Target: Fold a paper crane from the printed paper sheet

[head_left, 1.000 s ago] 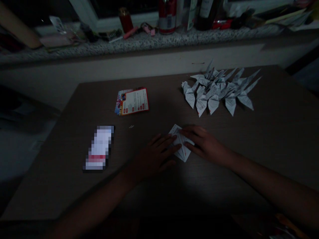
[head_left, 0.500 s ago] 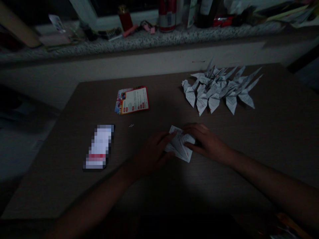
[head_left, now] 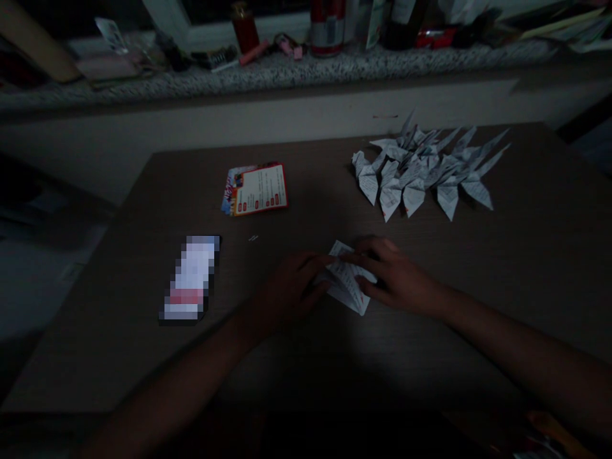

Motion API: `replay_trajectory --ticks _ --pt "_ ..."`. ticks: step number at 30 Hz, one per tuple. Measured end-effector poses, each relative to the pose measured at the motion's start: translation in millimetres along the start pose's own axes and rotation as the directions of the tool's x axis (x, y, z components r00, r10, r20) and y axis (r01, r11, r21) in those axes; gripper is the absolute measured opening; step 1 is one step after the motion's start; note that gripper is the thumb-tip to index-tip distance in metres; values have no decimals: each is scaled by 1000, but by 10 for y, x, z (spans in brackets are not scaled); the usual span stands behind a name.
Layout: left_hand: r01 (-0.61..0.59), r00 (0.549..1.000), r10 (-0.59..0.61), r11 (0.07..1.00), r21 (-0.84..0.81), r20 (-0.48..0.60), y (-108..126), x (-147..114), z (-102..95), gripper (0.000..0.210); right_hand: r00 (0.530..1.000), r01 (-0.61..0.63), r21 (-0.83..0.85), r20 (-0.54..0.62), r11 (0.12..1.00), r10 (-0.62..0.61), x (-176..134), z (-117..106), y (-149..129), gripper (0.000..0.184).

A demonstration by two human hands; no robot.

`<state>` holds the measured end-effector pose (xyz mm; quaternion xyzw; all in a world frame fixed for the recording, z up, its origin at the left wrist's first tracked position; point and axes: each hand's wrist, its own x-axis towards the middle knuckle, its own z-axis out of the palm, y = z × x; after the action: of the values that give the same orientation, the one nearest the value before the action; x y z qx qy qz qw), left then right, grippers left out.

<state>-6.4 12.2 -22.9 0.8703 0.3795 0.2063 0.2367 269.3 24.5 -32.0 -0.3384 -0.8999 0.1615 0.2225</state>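
Note:
A small printed sheet of paper (head_left: 351, 290), partly folded with creases running to its lower corner, lies on the dark wooden table between my hands. My left hand (head_left: 294, 284) holds the paper's left side, its fingertips and thumb on the edge. From the right, my right hand (head_left: 394, 274) grips the other side, with the index finger reaching across the upper part and the thumb lower down. The fingers cover some of the folds. Beyond my right hand, several folded paper cranes (head_left: 430, 169) stand bunched together, made of similar printed paper.
A phone with a lit, blurred screen (head_left: 191, 277) lies at the left. Behind it is a stack of printed cards (head_left: 261, 188), with tiny white bits (head_left: 253, 238) nearby. The granite windowsill (head_left: 287, 71) holds a red can (head_left: 327, 29), bottles and clutter.
My right index finger has moved left across the top of the paper, and the right flap has shifted inward with it. The whole view has shifted slightly.

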Motion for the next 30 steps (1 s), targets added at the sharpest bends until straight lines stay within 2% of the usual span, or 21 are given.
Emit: replay_trajectory --ticks 8,10,13,15,25,30 --pt "78 996 -77 997 21 -40 -38 126 -25 20 1000 -14 10 -5 1000 14 -10 13 13 45" --pt "43 998 -41 997 68 -42 -42 137 -16 19 1000 -20 10 -7 1000 20 -12 17 9 44" --pt "-98 995 101 982 164 -11 -39 121 8 24 1000 -16 8 -16 1000 16 -19 31 17 42" --pt "-147 989 148 964 223 10 -24 93 24 28 1000 -6 9 -23 1000 7 -23 42 27 41" --pt "-197 979 156 883 427 131 200 11 42 42 999 -35 68 -36 997 37 -23 28 18 39" --pt "-173 981 116 882 438 152 237 -10 79 44 998 -49 64 -29 997 51 -29 15 23 36"
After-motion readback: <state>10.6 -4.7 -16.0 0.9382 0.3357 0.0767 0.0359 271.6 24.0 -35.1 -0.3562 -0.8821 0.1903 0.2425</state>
